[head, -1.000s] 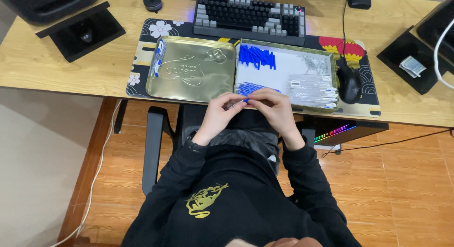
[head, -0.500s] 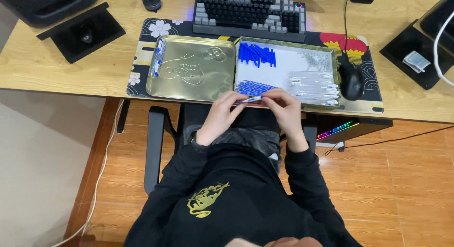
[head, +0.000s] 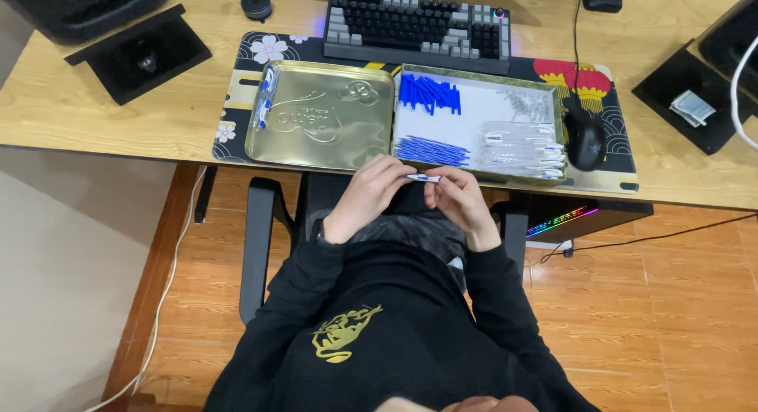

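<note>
Head view, looking down. We hold a small pen (head: 423,177) with a white barrel and blue ends between both hands, just in front of the table (head: 95,112) edge, above our lap. Our left hand (head: 367,195) grips the pen's left end with fingertips closed on it. Our right hand (head: 458,200) pinches the right end, fingers curled in. The pen lies roughly level between the two hands.

Just beyond the hands sits an open shallow tin tray (head: 482,116) with a white floor. In it we note three groups: blue caps (head: 430,91) at the upper left, blue thin refills (head: 432,151) at the lower left, and clear barrels (head: 521,147) at the lower right. Touching the tray's left side lies the gold tin lid (head: 324,126), embossed face up. A few finished blue-and-white pens (head: 265,104) rest along the lid's left rim.

Both tins sit on a dark patterned desk mat (head: 237,116). Behind them is a black and grey keyboard (head: 418,25). A black mouse (head: 586,137) lies just right of the tray. We wear a black hooded top (head: 379,333) with a gold emblem.
</note>
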